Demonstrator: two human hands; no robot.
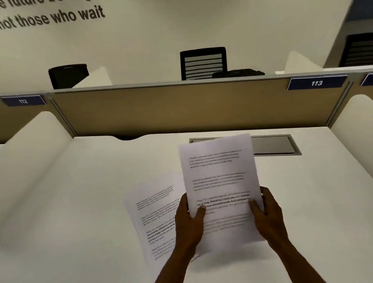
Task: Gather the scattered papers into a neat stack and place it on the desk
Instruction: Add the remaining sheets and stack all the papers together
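Note:
I hold a sheaf of printed white papers (219, 172) upright above the white desk (75, 218), its lower edge close to the desk top. My left hand (189, 220) grips its left edge, thumb on the front. My right hand (266, 211) grips its right edge, thumb on the front as well. Another printed sheet (156, 216) lies flat on the desk, tilted, just left of my left hand and partly hidden behind my wrist and the held papers.
A grey cable hatch (274, 146) is set into the desk behind the held papers. A tan partition (169, 109) with the label 113 (317, 83) closes the back. White curved side dividers (24, 160) flank the desk. Black chairs (203, 63) stand beyond.

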